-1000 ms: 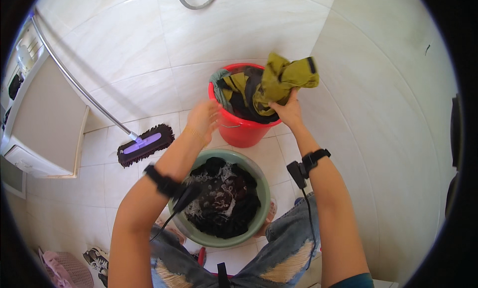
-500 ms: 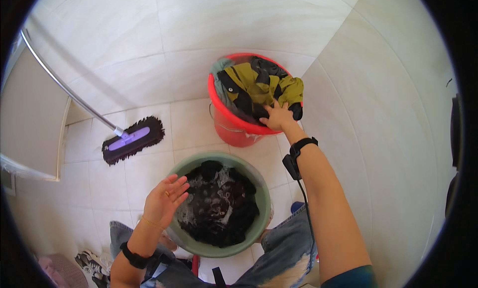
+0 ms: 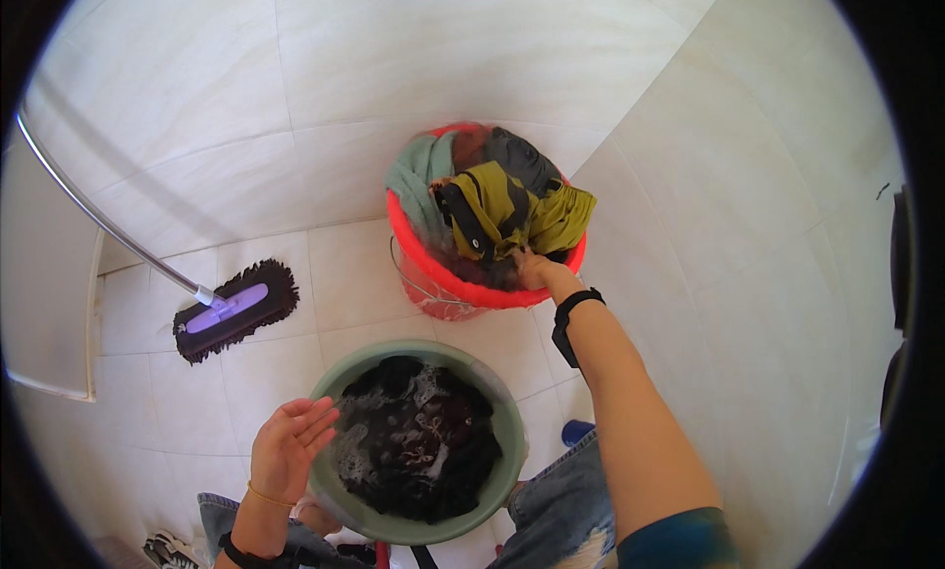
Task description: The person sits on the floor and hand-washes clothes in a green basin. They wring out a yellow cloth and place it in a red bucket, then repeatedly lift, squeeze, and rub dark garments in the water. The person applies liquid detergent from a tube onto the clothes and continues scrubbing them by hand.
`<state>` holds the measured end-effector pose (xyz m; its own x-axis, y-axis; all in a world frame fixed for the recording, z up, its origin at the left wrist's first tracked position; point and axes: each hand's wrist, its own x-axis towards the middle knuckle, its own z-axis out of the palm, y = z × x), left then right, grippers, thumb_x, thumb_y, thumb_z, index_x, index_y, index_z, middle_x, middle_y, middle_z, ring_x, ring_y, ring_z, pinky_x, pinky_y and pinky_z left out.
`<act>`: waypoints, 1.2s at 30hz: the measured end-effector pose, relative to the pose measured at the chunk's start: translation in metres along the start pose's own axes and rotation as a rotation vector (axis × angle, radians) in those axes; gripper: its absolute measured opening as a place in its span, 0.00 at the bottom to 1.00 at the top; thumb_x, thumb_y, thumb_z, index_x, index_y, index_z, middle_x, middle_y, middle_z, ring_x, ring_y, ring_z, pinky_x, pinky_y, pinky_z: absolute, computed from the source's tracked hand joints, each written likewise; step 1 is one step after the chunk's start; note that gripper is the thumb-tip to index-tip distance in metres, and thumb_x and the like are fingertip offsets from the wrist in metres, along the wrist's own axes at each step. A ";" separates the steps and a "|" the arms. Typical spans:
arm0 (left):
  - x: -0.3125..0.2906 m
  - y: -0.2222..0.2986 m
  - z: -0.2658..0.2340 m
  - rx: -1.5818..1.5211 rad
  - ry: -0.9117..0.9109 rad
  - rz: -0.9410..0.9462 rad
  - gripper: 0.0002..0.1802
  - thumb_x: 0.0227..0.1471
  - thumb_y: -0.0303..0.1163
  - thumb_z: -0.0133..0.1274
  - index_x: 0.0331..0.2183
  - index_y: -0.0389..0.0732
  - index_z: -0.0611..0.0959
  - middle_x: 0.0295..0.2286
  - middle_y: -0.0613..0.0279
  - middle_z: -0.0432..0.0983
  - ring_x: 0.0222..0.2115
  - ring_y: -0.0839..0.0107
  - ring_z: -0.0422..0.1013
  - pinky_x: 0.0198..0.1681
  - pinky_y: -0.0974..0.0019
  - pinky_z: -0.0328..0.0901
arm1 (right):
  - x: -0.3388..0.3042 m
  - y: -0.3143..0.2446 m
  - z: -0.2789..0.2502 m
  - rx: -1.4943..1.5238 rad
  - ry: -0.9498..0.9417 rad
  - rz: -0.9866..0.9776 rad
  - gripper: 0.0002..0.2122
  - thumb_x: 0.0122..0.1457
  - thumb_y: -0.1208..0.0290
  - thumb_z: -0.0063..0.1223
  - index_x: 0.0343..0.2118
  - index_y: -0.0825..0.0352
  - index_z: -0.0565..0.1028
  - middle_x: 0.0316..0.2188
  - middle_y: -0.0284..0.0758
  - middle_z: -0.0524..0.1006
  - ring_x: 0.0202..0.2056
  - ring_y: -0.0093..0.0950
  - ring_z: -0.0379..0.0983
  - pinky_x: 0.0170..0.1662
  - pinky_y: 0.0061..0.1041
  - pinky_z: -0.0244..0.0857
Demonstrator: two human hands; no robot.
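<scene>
Olive-green cloth (image 3: 497,200) lay at the fingertips of the right hand (image 3: 539,271), just inside the near rim of the red bucket (image 3: 413,249), though I couldn't tell whether they gripped it; handling that heap looked to be the step underway, and the next move seemed to call for a sure hold. Rumpled and black-panelled, the cloth topped the bucket's pile, while the left hand (image 3: 285,449), straight-fingered and empty, hung beside the green basin (image 3: 510,411).

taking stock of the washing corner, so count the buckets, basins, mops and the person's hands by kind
Buckets: 1, red bucket
Basins: 1, green basin
Mops: 1, purple-plated mop
Hands: 2, left hand and right hand
Total: 5
</scene>
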<state>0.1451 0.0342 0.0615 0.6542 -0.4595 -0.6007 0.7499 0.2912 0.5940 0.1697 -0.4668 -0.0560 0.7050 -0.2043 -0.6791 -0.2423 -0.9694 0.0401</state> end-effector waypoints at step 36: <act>0.013 0.006 -0.019 0.033 0.045 -0.085 0.10 0.47 0.26 0.44 0.35 0.37 0.71 0.38 0.51 0.72 0.39 0.59 0.70 0.41 0.62 0.65 | -0.044 -0.070 -0.118 0.485 0.290 -0.269 0.22 0.45 0.62 0.58 0.45 0.64 0.72 0.40 0.40 0.74 0.42 0.26 0.70 0.39 0.26 0.67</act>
<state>0.1600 0.0461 0.0465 0.5927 -0.4434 -0.6723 0.7997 0.2246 0.5568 0.2344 -0.4058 0.0575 0.9190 -0.0566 -0.3901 -0.2586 -0.8335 -0.4883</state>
